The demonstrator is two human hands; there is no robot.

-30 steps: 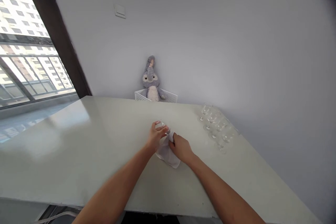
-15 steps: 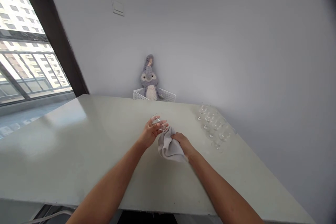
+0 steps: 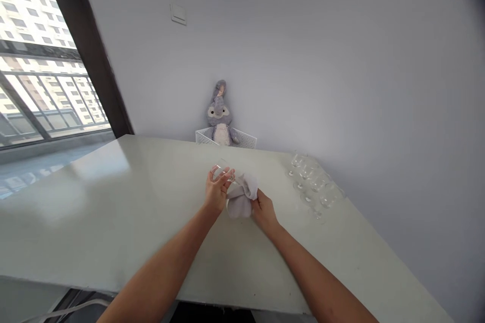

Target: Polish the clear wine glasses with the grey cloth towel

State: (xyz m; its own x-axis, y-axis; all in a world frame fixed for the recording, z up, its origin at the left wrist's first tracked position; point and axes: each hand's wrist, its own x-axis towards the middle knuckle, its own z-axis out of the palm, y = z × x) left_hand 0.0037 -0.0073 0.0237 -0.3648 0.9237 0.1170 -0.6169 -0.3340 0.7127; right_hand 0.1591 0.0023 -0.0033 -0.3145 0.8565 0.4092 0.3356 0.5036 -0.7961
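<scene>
A clear stemmed glass (image 3: 221, 168) is in my left hand (image 3: 216, 190), whose fingers wrap round it above the middle of the table. My right hand (image 3: 264, 209) grips a light grey cloth (image 3: 241, 201). The cloth hangs between both hands and reaches up to the lower end of the glass near my left fingers. Several clear stemmed glasses (image 3: 318, 181) stand in a group on the table to the right of my right hand.
The pale table (image 3: 151, 202) meets a plain wall at the back and right. A grey plush toy (image 3: 222, 118) sits in a white basket (image 3: 246, 140) at the table's back edge. A window is at the left, and a cable shows below the front edge.
The glass in my left hand has tilted more upright and shifted slightly left. My right hand has turned, and the cloth is bunched differently. The view has shifted slightly.
</scene>
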